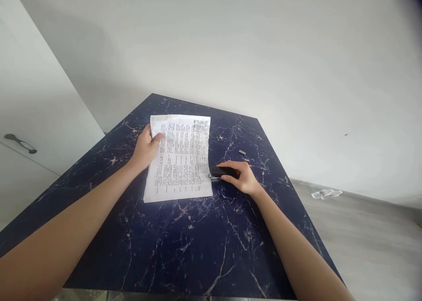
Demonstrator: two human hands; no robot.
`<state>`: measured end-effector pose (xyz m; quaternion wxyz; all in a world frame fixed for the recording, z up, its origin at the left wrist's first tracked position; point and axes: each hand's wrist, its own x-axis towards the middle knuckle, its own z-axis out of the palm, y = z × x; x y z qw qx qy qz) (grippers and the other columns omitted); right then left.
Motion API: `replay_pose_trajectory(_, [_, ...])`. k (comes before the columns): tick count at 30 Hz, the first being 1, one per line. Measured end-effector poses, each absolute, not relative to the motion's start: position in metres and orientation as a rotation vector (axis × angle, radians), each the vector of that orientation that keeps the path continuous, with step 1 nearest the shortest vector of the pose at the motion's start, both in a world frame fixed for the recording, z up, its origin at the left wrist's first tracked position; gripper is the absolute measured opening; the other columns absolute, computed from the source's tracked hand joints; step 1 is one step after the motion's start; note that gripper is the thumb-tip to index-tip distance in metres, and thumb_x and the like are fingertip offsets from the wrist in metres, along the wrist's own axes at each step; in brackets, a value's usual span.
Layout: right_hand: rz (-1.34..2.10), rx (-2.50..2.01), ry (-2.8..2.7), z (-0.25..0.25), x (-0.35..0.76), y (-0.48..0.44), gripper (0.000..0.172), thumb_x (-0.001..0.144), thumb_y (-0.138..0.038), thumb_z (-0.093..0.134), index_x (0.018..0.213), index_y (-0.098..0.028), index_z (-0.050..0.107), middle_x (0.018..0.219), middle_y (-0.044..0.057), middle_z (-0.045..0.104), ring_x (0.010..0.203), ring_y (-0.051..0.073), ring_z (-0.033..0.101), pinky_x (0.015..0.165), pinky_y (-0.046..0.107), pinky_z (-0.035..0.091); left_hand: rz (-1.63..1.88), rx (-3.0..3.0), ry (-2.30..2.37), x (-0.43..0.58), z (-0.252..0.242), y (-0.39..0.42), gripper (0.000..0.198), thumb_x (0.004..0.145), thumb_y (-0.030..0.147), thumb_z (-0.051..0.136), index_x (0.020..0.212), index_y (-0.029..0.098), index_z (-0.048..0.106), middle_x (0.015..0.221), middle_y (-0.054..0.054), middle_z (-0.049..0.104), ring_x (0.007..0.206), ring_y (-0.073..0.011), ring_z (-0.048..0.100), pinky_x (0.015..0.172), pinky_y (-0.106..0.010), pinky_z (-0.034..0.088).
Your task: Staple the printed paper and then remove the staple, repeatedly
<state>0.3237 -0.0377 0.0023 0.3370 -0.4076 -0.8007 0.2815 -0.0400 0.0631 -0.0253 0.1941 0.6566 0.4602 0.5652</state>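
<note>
- printed sheets (176, 160) are over the middle of the worktop (171, 252), probably light, floppy, easy to crease; take them by an edge
- left hand (147, 146) has thumb and fingers pinching their left edge
- black stapler (226, 172) at the right edge looks stiffer, heavier; right hand (242, 176) grips its body
- can't tell if its mouth overlaps the paper; left fingertips hidden underneath

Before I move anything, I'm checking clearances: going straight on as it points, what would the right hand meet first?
Likely the printed sheets: the right hand points left, holding a black stapler whose front is at their right edge. Whether it touches them is hard to tell.
</note>
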Motion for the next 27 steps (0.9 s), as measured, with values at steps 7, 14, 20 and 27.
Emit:
replay_pose_trajectory(7, [0.733,-1.019,-2.214,0.015,0.300,-0.051,0.028,0.099,-0.042,0.058,0.111,-0.023,0.074,0.103,0.006,0.076,0.088,0.022,0.069,0.077,0.035,0.053,1.568,1.877,1.318,-0.037,-0.024,0.060,0.035,0.098,0.027,0.057,0.133,0.021,0.058,0.133,-0.012,0.069,0.121,-0.0290,0.067,0.106,-0.048,0.053])
replay_pose_trajectory(14, [0.242,-1.304,-2.315,0.012,0.262,-0.068,0.039,0.109,-0.033,0.034,0.088,-0.021,0.063,0.084,0.005,0.065,0.077,0.019,0.056,0.072,0.033,0.042,1.568,1.893,1.345,-0.034,-0.020,0.057,0.033,0.098,0.026,0.058,0.131,0.021,0.059,0.132,-0.011,0.069,0.120,-0.0298,0.066,0.107,-0.049,0.052])
replay_pose_trajectory(20, [0.156,-1.322,-2.296,0.006,0.255,-0.069,0.039,0.110,-0.031,0.031,0.083,-0.021,0.058,0.080,0.004,0.061,0.073,0.018,0.052,0.069,0.032,0.038,1.561,1.902,1.347,-0.029,-0.019,0.055,0.034,0.098,0.027,0.058,0.131,0.021,0.059,0.133,-0.011,0.069,0.121,-0.0305,0.066,0.105,-0.048,0.053])
replay_pose_trajectory(27, [0.167,-1.471,-1.962,0.001,0.259,-0.066,0.049,0.110,-0.035,0.030,0.070,-0.022,0.056,0.069,0.005,0.060,0.062,0.018,0.052,0.063,0.034,0.037,1.580,1.881,1.316,-0.034,-0.020,0.057,0.031,0.097,0.027,0.059,0.128,0.021,0.060,0.129,-0.011,0.070,0.118,-0.0295,0.067,0.105,-0.048,0.053])
